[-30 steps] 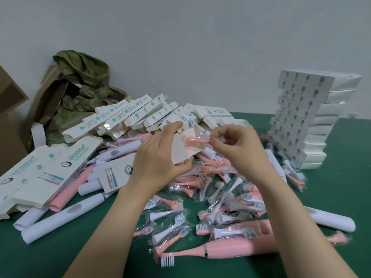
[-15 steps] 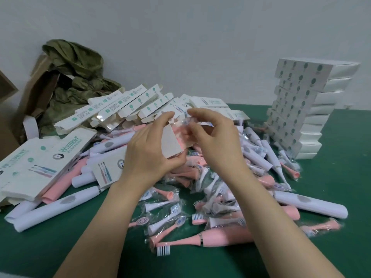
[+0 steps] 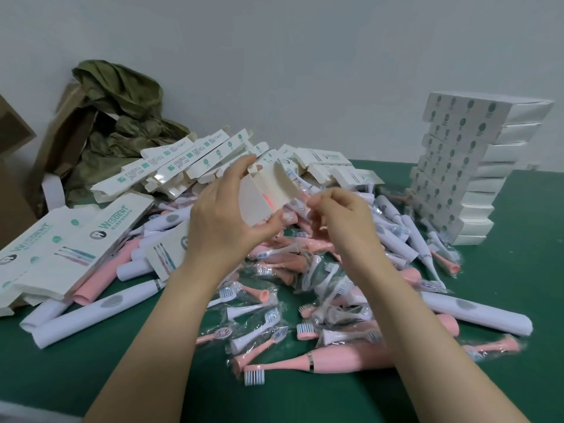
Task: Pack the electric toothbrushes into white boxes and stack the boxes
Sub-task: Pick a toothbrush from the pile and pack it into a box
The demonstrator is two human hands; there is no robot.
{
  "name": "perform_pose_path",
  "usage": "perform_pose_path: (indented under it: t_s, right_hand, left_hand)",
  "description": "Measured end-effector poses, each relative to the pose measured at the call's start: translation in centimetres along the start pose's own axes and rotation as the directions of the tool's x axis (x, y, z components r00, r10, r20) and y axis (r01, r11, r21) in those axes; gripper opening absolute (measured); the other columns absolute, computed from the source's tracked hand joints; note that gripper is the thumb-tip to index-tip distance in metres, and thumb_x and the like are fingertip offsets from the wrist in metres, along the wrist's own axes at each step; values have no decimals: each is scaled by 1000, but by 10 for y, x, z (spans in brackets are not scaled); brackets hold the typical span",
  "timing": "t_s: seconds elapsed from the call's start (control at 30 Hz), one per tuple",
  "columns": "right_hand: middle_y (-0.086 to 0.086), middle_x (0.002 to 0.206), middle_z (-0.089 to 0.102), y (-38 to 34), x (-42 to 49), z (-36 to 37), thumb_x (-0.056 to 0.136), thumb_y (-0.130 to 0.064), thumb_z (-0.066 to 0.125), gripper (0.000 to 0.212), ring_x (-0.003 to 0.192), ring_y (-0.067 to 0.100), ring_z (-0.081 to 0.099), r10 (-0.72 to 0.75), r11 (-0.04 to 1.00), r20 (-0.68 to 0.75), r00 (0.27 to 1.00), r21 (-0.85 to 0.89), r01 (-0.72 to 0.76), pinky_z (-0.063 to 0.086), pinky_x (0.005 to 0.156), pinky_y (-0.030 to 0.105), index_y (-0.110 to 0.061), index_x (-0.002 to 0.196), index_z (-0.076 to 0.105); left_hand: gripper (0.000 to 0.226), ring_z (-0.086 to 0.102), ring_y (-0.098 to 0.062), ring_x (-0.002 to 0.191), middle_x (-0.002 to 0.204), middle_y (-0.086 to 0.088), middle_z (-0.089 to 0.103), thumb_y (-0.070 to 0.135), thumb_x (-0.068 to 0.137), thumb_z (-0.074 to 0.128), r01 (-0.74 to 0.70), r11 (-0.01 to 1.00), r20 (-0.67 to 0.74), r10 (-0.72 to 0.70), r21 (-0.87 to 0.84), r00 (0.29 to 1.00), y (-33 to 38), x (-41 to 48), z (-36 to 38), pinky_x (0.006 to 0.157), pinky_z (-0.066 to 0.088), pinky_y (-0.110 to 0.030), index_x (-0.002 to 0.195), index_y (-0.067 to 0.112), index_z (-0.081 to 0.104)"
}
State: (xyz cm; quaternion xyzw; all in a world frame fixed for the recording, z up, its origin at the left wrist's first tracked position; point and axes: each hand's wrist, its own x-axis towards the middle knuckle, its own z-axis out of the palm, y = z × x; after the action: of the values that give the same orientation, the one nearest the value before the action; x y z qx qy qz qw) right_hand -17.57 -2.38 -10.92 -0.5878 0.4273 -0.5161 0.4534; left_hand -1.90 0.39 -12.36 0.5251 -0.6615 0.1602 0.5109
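My left hand [image 3: 225,215] grips a white box [image 3: 268,190] with its end flaps open, raised above the pile. A pink part shows inside the box mouth. My right hand [image 3: 341,221] hovers just right of the box with fingers curled; it seems to pinch a clear wrapper, though I cannot tell for sure. Below the hands lies a heap of pink and white toothbrush handles and bagged brush heads [image 3: 305,288]. A pink toothbrush [image 3: 329,361] lies nearest me. A stack of packed white boxes [image 3: 464,166] stands at the right.
Flat unfolded boxes [image 3: 195,166] lean in a row behind the heap; printed sleeves [image 3: 70,242] lie at the left. An olive cloth [image 3: 122,117] and brown cardboard [image 3: 15,184] sit at the back left. Green table surface [image 3: 525,270] shows to the right and in front.
The pink part went from my right fingers into the box mouth. My right hand has drawn back from the box opening. The box is tilted up more, flaps open.
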Motion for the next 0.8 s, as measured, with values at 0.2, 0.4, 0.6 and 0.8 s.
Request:
perform_pose_path:
  t_s: [0.2, 0.4, 0.6, 0.8]
  right_hand:
    - [2, 81, 67, 16, -24, 35, 83, -38, 68, 28, 75, 18, 61, 121, 696, 504, 855, -657, 289, 49, 70, 33, -10, 87, 63]
    - [6, 72, 58, 17, -23, 45, 83, -26, 62, 19, 73, 27, 56, 83, 490, 492, 867, -777, 394, 44, 60, 30, -12, 71, 56]
    - [-3, 53, 57, 2, 4, -7, 89, -18, 56, 28, 39, -2, 38, 13, 861, 158, 987, -504, 69, 37, 47, 16, 3, 70, 62]
    - [3, 57, 55, -15, 8, -16, 90, -1, 54, 9, 50, 11, 55, 5, 925, -61, 998, 379, 19, 56, 59, 23, -4, 82, 52]
  left_hand:
    - [70, 50, -13, 104, 120, -3, 58, 46, 69, 63, 57, 998, -159, -62, -31, 985, -3, 3, -3, 86, 39, -28, 130, 21, 39]
    - [69, 50, -12, 104, 118, -3, 59, 46, 69, 61, 28, 999, -120, -32, -34, 992, -3, 0, -2, 86, 38, -24, 129, 23, 37]
    - [73, 47, -12, 101, 117, -7, 61, 41, 69, 69, 32, 999, -42, -32, 14, 999, -2, 1, 2, 86, 39, -32, 131, 12, 45]
    - [69, 48, -15, 80, 100, -8, 63, 26, 66, 80, -67, 994, 180, 52, 81, 982, 2, -3, 13, 71, 36, -29, 125, 6, 50]
